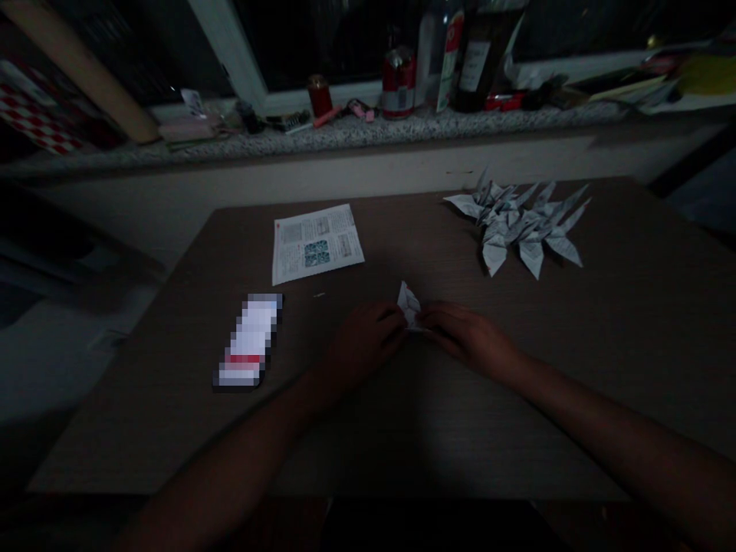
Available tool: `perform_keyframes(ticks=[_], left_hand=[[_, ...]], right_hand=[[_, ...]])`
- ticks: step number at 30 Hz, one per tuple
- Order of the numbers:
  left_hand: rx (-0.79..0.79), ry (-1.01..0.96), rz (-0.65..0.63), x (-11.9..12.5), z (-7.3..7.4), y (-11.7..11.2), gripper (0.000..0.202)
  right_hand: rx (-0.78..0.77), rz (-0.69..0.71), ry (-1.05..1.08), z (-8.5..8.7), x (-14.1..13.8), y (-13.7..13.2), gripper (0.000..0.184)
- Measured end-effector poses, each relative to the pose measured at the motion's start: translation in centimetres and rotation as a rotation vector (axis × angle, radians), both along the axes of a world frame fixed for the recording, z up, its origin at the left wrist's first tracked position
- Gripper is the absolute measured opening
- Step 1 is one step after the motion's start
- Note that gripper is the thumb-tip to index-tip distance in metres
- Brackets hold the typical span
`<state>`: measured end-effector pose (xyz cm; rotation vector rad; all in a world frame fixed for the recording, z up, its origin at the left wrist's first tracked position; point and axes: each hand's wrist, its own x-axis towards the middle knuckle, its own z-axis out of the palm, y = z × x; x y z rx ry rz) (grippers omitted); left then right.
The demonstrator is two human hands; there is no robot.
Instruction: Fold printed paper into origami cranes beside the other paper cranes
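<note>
At the centre of the brown wood-grain tabletop (172,429), the left hand (365,345) and the right hand (468,337) face each other in a narrow grip. Their fingers (396,326) close from opposite sides on a small folded paper piece (409,307). Its white, grey-printed point rises and tilts toward the far side, while its lower part is partly hidden by the fingers. The piece is held just above the table surface, or resting on it; the dim light does not settle which.

Far right of the hands, a cluster of folded paper cranes (517,230) lies overlapping on the table, with points aimed in several directions. Far left of the hands, a printed sheet (316,244) lies flat, showing text blocks and teal square patches. Near left, a rectangular item (247,341) lies at a slant; it is white with a red band, and pixelation hides its kind.

Beyond the table, a granite sill (345,134) carries a red-and-white can (399,83), a clear bottle (438,54), a dark bottle (480,69) and a small red jar (319,96). Loose papers (649,88) lie toward the sill's right end.
</note>
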<state>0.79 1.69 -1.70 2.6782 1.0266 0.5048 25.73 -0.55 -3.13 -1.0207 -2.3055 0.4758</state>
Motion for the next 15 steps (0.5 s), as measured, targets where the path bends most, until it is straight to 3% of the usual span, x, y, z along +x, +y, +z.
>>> perform_keyframes(ticks=[11, 15], left_hand=[[-0.034, -0.055, 0.069, 0.57, -0.26, 0.23, 0.012], [-0.056, -0.062, 0.098, 0.65, -0.19, 0.17, 0.013]], right_hand=[[-0.069, -0.053, 0.048, 0.19, -0.61, 0.54, 0.011], [-0.079, -0.132, 0.068, 0.56, -0.77, 0.46, 0.005]])
